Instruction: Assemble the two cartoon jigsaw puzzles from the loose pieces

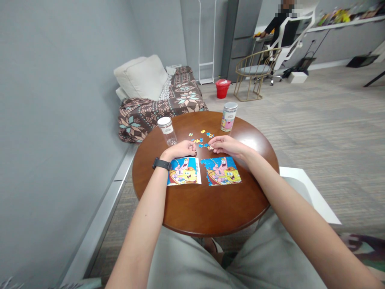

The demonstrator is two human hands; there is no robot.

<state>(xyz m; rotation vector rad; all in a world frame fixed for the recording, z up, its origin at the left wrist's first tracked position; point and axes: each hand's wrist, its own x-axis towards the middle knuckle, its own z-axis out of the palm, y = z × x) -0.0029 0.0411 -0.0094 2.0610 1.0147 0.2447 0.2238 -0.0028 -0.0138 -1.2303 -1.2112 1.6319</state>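
My right hand [225, 145] is closed at the fingertips on a small puzzle piece [210, 147], at the near right of a loose scatter of blue and yellow puzzle pieces [201, 140]. My left hand [184, 149] rests with curled fingers above the printed picture sheet [184, 171]; a small dark spot shows at its fingertips, too small to name. Right of the sheet lies a mostly joined jigsaw puzzle [222, 171] with the same cartoon scene, its left edge ragged. Both lie flat on the round wooden table [207, 212].
A clear jar [168, 131] with a white lid stands at the table's back left. Another lidded jar [228, 118] with a cartoon print stands at the back right. Beyond are a covered sofa [180, 90], a red bin [222, 89], a gold-framed chair [254, 71] and a person's arm [272, 28].
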